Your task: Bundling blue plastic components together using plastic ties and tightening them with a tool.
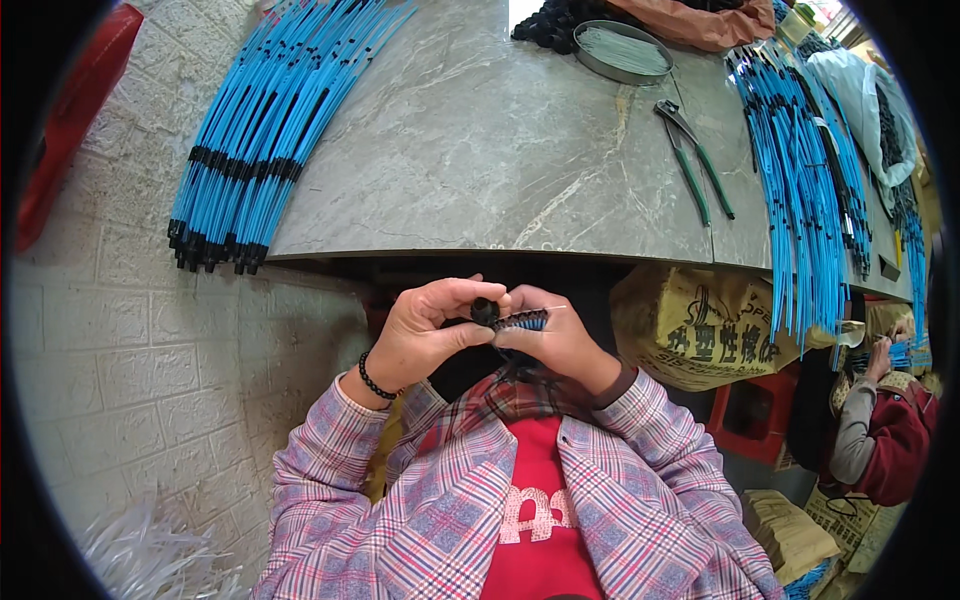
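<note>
A small round black piece [484, 311] sits just in front of the person's chest, near the tabletop's [450, 150] front edge. The left hand [425, 322] pinches it between thumb and fingers. The right hand [552, 330], curled just beside and close against the left, holds a short blue-and-black strip [524, 321] between thumb and fingers. Beyond them, green-handled pliers [692, 165] lie on the tabletop with handles spread, near a round metal tray [640, 79] of thin pale pins. A bundle of blue rods [265, 125] with black bands and tips hangs over the edge at left; more blue rods [795, 190] hang over it at right. Below these stand a yellowish sack [650, 325] and a red stool [735, 430]; farther right, a co-worker [890, 440] handles blue pieces.
</note>
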Demonstrator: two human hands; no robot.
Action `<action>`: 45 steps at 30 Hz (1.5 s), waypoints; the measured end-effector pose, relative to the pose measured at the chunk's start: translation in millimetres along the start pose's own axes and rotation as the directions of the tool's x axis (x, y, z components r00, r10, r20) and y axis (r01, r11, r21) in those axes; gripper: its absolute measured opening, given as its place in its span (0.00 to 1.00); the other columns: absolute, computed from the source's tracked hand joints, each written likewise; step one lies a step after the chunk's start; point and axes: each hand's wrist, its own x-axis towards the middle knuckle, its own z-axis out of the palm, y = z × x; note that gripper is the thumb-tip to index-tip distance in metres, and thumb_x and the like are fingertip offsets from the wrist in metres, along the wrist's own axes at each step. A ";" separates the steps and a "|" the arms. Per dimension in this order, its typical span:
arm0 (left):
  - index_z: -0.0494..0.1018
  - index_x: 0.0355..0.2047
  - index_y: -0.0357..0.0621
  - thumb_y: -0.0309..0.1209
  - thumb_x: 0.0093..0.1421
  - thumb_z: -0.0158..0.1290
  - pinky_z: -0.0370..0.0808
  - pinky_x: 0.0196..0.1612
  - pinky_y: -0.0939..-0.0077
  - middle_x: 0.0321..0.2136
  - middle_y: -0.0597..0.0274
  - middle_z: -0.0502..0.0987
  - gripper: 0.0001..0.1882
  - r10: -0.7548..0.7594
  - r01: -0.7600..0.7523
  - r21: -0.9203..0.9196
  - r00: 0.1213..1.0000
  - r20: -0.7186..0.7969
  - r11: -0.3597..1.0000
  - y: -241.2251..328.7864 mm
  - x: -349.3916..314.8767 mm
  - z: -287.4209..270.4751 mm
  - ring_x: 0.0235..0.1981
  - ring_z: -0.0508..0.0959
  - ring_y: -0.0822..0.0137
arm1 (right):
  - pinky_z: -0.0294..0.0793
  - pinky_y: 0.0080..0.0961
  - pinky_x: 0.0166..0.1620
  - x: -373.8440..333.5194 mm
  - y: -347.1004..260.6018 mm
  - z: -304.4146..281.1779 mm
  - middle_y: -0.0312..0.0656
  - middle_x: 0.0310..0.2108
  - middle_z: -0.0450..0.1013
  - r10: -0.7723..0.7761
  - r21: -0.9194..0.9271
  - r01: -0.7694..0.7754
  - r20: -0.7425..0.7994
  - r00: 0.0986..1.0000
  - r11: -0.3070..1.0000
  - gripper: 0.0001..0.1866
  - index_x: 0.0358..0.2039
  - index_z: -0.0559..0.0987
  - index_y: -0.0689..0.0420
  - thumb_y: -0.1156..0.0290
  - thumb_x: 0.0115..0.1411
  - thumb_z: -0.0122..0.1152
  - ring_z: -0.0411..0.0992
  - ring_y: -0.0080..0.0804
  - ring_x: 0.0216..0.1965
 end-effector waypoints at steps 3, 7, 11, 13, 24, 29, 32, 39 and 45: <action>0.71 0.48 0.35 0.14 0.50 0.59 0.61 0.63 0.68 0.44 0.57 0.77 0.22 0.050 -0.050 -0.037 0.999 -0.011 0.998 -1.4 1.6 0.8 0.45 0.77 0.70 | 0.66 0.15 0.31 -2.8 14.3 1.7 0.29 0.25 0.70 -0.134 0.104 0.148 -0.127 0.983 0.984 0.08 0.32 0.76 0.58 0.71 0.55 0.66 0.66 0.13 0.28; 0.71 0.47 0.34 0.14 0.50 0.58 0.53 0.67 0.64 0.45 0.56 0.77 0.22 0.026 -0.026 -0.048 1.000 0.002 0.999 -0.1 2.2 0.9 0.45 0.77 0.70 | 0.65 0.14 0.31 -0.7 18.3 0.2 0.28 0.24 0.70 -0.097 0.130 0.110 -0.108 0.989 0.985 0.06 0.31 0.76 0.58 0.72 0.56 0.65 0.64 0.12 0.27; 0.71 0.48 0.35 0.13 0.50 0.57 0.47 0.69 0.61 0.45 0.56 0.77 0.23 0.078 -0.082 0.033 0.992 0.094 0.996 -2.3 4.0 -5.8 0.46 0.77 0.70 | 0.65 0.14 0.31 3.4 17.9 -1.5 0.27 0.24 0.69 -0.094 0.165 0.101 -0.051 0.994 0.981 0.06 0.30 0.76 0.57 0.72 0.55 0.65 0.64 0.12 0.27; 0.71 0.48 0.35 0.14 0.50 0.57 0.47 0.68 0.63 0.45 0.56 0.77 0.23 0.099 -0.104 0.044 0.990 0.103 0.994 -4.2 4.5 -6.7 0.46 0.77 0.70 | 0.65 0.14 0.31 4.7 17.1 -1.2 0.26 0.24 0.69 -0.093 0.171 0.100 -0.052 0.994 0.980 0.06 0.30 0.76 0.57 0.72 0.56 0.65 0.64 0.11 0.27; 0.72 0.46 0.38 0.14 0.47 0.59 0.56 0.66 0.62 0.46 0.54 0.77 0.23 -0.143 0.122 -0.282 0.988 -0.056 0.952 0.1 4.4 -2.4 0.49 0.76 0.66 | 0.63 0.13 0.30 4.3 6.5 0.1 0.26 0.24 0.68 -0.037 0.288 0.047 -0.040 0.999 0.957 0.07 0.30 0.73 0.56 0.73 0.56 0.65 0.64 0.12 0.27; 0.75 0.41 0.42 0.17 0.43 0.64 0.61 0.63 0.60 0.47 0.53 0.76 0.22 0.064 -0.055 -0.169 0.997 0.047 0.984 -19.0 6.9 -13.7 0.55 0.71 0.58 | 0.64 0.14 0.30 5.3 0.9 -5.8 0.27 0.24 0.69 0.001 0.286 -0.024 0.080 0.997 0.958 0.07 0.28 0.73 0.56 0.74 0.55 0.65 0.64 0.13 0.27; 0.76 0.38 0.43 0.18 0.41 0.65 0.60 0.63 0.58 0.48 0.52 0.75 0.21 0.184 -0.166 -0.130 0.973 0.139 0.978 -16.3 14.5 -14.4 0.58 0.68 0.55 | 0.65 0.16 0.31 6.8 -2.4 -9.1 0.27 0.24 0.69 0.039 0.239 -0.073 0.142 0.989 0.968 0.07 0.26 0.73 0.56 0.75 0.54 0.65 0.64 0.13 0.27; 0.77 0.36 0.45 0.19 0.42 0.66 0.56 0.64 0.53 0.45 0.54 0.76 0.18 0.256 -0.232 -0.113 0.918 0.304 0.966 -12.7 23.9 -8.1 0.58 0.68 0.53 | 0.69 0.19 0.39 7.0 -1.6 -17.5 0.30 0.30 0.74 0.106 0.292 -0.198 0.302 0.947 0.936 0.05 0.28 0.77 0.57 0.77 0.52 0.66 0.69 0.16 0.33; 0.76 0.36 0.41 0.19 0.46 0.64 0.54 0.65 0.54 0.39 0.58 0.78 0.15 0.158 -0.146 -0.064 0.957 0.242 0.987 -11.6 14.8 -14.7 0.50 0.75 0.58 | 0.70 0.18 0.42 8.9 8.7 -18.1 0.30 0.32 0.75 -0.033 0.294 -0.046 0.261 0.965 0.955 0.08 0.32 0.79 0.57 0.77 0.51 0.67 0.70 0.16 0.35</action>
